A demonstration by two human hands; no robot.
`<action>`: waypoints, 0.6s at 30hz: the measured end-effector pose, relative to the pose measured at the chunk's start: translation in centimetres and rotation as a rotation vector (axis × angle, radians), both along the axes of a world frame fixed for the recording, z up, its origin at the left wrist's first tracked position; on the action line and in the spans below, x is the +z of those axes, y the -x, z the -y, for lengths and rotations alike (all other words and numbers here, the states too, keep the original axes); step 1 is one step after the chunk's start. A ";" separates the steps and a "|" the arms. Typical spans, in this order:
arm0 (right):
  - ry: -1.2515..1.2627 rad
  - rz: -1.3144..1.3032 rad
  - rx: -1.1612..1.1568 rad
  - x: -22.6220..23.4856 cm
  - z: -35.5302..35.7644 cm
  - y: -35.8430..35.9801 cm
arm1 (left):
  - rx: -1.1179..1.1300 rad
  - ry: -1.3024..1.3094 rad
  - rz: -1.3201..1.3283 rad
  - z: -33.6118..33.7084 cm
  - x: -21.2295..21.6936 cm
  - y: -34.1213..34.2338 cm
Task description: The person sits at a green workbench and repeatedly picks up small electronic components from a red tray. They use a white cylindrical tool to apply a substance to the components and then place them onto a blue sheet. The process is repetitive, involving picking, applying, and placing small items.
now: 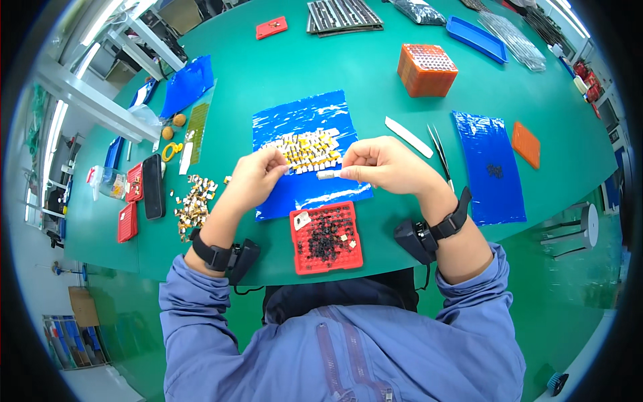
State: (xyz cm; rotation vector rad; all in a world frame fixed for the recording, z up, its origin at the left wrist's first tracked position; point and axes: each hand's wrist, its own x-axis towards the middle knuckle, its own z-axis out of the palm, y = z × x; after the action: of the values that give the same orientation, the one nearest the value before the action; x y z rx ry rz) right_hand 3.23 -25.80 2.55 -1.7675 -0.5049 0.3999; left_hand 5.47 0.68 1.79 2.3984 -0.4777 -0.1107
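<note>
A blue sheet (301,110) lies on the green table, covered in its middle by many small white-and-yellow parts (305,149) set close together. My right hand (382,164) pinches a small whitish cylindrical piece (328,175) over the right part of the sheet. At the left edge of the parts, my left hand (254,177) has thumb and finger pressed together; whatever is between them is too small to make out. Just in front of me, nearer than the sheet, sits a red tray (293,249) with small black parts (326,241) and a few white bits.
Loose white-and-gold parts (195,204) lie left of my left forearm, beside a black case (154,187). To the right are a white strip (408,137), tweezers (440,154) and another blue sheet (485,141). An orange block of stacked trays (426,77) stands farther back.
</note>
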 end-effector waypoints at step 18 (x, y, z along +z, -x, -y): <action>-0.032 0.013 -0.047 -0.5 -0.2 0.1 | -0.065 -0.147 0.226 0.6 -1.8 -0.4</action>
State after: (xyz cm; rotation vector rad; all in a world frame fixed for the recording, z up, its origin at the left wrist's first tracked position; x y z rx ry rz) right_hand 3.10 -25.62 2.09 -1.7490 -0.4755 0.3453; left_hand 5.91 0.12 -0.01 2.5532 -0.6730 0.1013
